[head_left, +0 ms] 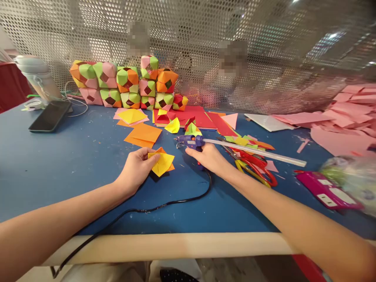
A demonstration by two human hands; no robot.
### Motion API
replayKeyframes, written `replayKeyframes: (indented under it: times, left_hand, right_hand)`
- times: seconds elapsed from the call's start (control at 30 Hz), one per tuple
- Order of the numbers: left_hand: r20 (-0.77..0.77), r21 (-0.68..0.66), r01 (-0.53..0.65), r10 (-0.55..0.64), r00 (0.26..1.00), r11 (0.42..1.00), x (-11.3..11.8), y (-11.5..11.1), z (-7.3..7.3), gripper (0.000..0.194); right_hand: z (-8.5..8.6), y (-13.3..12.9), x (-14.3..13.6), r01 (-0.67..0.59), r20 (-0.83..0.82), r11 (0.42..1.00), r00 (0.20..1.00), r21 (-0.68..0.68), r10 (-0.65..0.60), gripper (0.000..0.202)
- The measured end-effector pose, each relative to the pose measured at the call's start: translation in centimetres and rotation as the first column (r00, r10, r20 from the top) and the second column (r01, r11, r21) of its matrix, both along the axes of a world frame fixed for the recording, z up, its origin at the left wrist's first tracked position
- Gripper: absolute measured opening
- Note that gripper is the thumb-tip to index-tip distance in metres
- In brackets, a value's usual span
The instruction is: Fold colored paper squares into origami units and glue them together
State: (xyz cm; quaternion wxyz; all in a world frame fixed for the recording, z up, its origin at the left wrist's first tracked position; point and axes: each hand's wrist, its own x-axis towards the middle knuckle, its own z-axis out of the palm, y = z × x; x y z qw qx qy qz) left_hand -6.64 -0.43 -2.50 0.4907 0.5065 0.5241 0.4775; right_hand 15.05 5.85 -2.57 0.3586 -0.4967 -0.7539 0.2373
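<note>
My left hand [138,168] pinches a folded yellow paper piece [163,164] with orange paper showing behind and below it. To its right, my right hand [208,156] is wrapped round a purple glue gun [188,140], whose nozzle points left toward the paper without touching it. A long clear glue stick [258,150] sticks out of the gun's back to the right. The gun's black cord [173,202] curves down between my arms to the table's front edge. Just behind the gun lie small folded yellow [172,125] and green [192,129] pieces.
Folded paper balls [128,80] are stacked against a perforated metal screen [194,23]. Orange sheets [143,135] and red sheets [188,116] lie ahead. Scissors [254,166] and scraps are right of centre; pink paper [349,117] is piled far right. A phone [50,116] and bottle [38,78] stand left.
</note>
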Motion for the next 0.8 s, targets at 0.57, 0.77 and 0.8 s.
replayKeyframes:
  times: [0.57,0.77,0.8]
  left_hand:
    - [-0.143,0.038,-0.010,0.015,0.990,0.999,0.2,0.3,-0.1,0.018]
    - [-0.155,0.044,0.021,-0.014,0.988,0.999,0.1,0.3,-0.3,0.018]
    - [-0.161,0.044,0.029,-0.021,0.987,0.999,0.1,0.3,-0.4,0.019]
  right_hand:
    - [2.9,-7.5,-1.3,-0.118,0.252,0.991,0.963,0.058,0.100,0.018]
    - [2.6,-7.3,-1.3,-0.091,0.306,0.991,0.950,0.102,0.056,0.020]
    - [2.5,-7.3,-1.3,-0.093,0.305,0.990,0.950,0.103,0.058,0.021]
